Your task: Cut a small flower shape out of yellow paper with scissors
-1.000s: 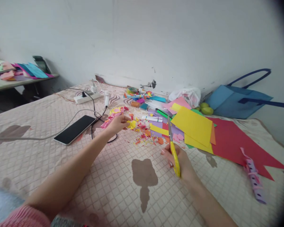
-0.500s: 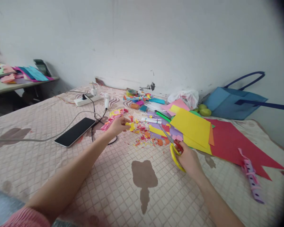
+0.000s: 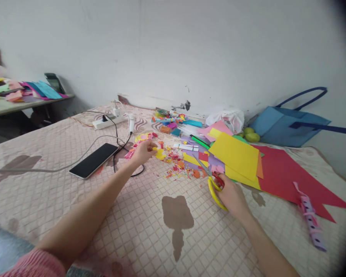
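My left hand pinches a small yellow paper piece at its fingertips, over the left side of the scraps. Scissors with yellow and red handles are in my right hand, their blades pointing up and left towards a yellow strip and a small red square. Between my hands lie many tiny red, orange, pink and yellow paper scraps. Just right of them, large yellow sheets overlap a red sheet and purple paper.
A black-screened phone lies at the left beside cables and a white power strip. Against the wall are a plastic bag, green fruit and a blue bag. A purple paper roll lies at the right.
The yellow piece at my left fingertips has turned and shows a broader face. The view has shifted slightly, and my right hand still holds the scissors.
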A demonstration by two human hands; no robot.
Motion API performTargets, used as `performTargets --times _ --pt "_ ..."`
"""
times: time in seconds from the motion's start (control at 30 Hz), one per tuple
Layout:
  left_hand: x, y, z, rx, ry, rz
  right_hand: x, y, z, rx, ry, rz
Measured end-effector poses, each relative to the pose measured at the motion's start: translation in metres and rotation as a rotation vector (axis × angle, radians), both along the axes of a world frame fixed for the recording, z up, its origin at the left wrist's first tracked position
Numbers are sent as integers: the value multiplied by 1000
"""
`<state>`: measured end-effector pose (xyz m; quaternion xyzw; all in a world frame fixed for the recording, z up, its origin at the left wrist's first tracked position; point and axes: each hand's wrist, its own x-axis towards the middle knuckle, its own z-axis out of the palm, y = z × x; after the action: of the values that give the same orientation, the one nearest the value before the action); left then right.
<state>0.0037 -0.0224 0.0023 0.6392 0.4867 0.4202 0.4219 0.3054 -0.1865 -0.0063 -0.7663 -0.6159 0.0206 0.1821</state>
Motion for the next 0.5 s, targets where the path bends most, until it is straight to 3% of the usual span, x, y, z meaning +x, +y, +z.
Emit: performTargets --times 0.2,0.33,0.5 --pt "-3 -3 12 -50 -13 21 8 -2 -3 19 -88 -4" --pt "1 -7 13 -85 -1 -16 19 0 -10 96 -136 73" --pt "3 -10 16 -131 -12 -63 24 2 -14 89 -134 50"
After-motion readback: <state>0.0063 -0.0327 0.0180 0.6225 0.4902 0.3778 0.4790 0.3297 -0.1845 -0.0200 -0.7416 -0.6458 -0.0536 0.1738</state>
